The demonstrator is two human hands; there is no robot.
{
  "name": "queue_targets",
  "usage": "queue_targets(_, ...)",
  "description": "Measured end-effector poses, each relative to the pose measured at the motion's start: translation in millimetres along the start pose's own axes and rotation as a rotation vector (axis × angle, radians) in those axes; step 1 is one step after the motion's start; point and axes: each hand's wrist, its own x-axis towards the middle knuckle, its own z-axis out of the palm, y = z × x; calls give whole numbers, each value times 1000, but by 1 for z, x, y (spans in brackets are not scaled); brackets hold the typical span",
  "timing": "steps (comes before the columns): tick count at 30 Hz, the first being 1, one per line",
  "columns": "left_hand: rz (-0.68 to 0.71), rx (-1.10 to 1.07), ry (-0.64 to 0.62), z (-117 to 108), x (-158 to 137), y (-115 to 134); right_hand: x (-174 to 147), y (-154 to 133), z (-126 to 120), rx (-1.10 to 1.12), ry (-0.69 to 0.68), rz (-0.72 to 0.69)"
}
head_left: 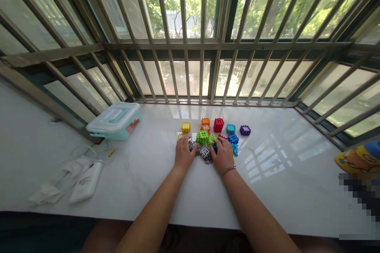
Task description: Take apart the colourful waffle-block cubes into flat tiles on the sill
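Observation:
On the white tabletop, my left hand point(184, 152) lies at the left side of a pile of grey interlocking pieces point(205, 151), thumb apart from the fingers. My right hand point(224, 156), with a bracelet at the wrist, rests at the pile's right side, its fingers spread. A dark blue piece point(215, 147) shows between its thumb and fingers; whether it is gripped I cannot tell. Just beyond the hands are lime green blocks point(202, 137). Blue blocks point(233, 138) sit right of my right hand, and yellow pieces point(179, 136) are partly hidden behind my left.
Farther back stand a yellow block point(186, 127), orange blocks point(205, 122), a red block point(219, 125), a light blue block point(230, 128) and a purple block point(245, 130). A lidded teal box point(118, 120), a white power bank point(86, 182) and cables lie left. Window bars point(202, 75) border the back.

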Motion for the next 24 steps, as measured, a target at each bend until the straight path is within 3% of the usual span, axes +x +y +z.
queue_targets(5,-75,0,144,-2,5,-10,4,24,-23,24,125,103)
queue_targets(10,-291,-136,231,-7,21,-34,16,93,-47,89,399,353)
queue_targets(12,-340,-177,223,-9,30,-43,22,121,-52,107,444,431)
queue_targets(17,-349,-269,140,-7,57,-61,44,162,-49,170,378,477)
queue_targets(24,-319,-445,9,11,101,-80,89,178,-31,249,214,481)
